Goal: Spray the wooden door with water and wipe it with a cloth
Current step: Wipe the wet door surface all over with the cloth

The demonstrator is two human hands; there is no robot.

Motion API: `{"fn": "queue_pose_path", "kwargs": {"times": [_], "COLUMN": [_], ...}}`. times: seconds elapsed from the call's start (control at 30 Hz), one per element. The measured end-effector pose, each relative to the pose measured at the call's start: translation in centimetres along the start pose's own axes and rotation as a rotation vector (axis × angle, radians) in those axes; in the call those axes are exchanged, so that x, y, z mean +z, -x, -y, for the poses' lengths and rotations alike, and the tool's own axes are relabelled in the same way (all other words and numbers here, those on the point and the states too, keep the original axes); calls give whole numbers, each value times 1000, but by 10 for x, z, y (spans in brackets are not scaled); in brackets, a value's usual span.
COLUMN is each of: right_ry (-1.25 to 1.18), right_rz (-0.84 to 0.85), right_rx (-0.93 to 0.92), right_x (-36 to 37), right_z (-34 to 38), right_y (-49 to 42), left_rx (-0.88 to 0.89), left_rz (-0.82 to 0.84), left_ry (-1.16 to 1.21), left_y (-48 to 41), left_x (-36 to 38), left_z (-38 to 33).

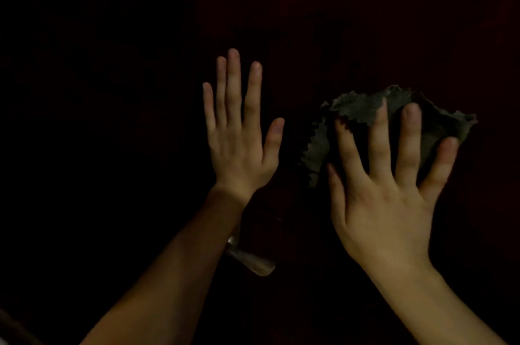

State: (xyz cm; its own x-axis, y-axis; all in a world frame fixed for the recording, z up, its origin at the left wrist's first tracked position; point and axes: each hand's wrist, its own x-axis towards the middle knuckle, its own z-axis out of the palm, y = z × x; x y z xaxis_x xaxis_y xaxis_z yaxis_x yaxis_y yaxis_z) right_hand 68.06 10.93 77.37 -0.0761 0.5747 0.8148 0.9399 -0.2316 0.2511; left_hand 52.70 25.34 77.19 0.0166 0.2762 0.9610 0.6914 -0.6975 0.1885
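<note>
The scene is very dark. The wooden door (365,21) fills the view as a dark reddish surface. My right hand (385,190) lies flat with fingers spread, pressing a crumpled grey cloth (354,108) against the door at the right of centre. My left hand (239,133) is flat against the door to the left of the cloth, fingers straight and pointing up, holding nothing. No spray bottle shows in the view.
A metal door handle (250,260) sticks out below my left wrist, partly hidden by my left forearm. The left half of the view is almost black and nothing can be made out there.
</note>
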Motion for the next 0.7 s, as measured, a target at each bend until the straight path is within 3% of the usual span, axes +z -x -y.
{"fn": "queue_pose_path", "kwargs": {"times": [0.3,0.53,0.7], "right_ry": [122,240,248], "right_rz": [-178,-248,-227], "right_rx": [-75,-155,-143], "right_x": [4,8,16], "right_z": [-2,29,80], "right_y": [-8,-65,-106], "left_rx": [53,35,70], "left_rz": [-117,-245,-261], "left_ry": [46,671,772], "left_y": [6,16,40], "left_x": [6,2,3], "left_z": [7,28,40]}}
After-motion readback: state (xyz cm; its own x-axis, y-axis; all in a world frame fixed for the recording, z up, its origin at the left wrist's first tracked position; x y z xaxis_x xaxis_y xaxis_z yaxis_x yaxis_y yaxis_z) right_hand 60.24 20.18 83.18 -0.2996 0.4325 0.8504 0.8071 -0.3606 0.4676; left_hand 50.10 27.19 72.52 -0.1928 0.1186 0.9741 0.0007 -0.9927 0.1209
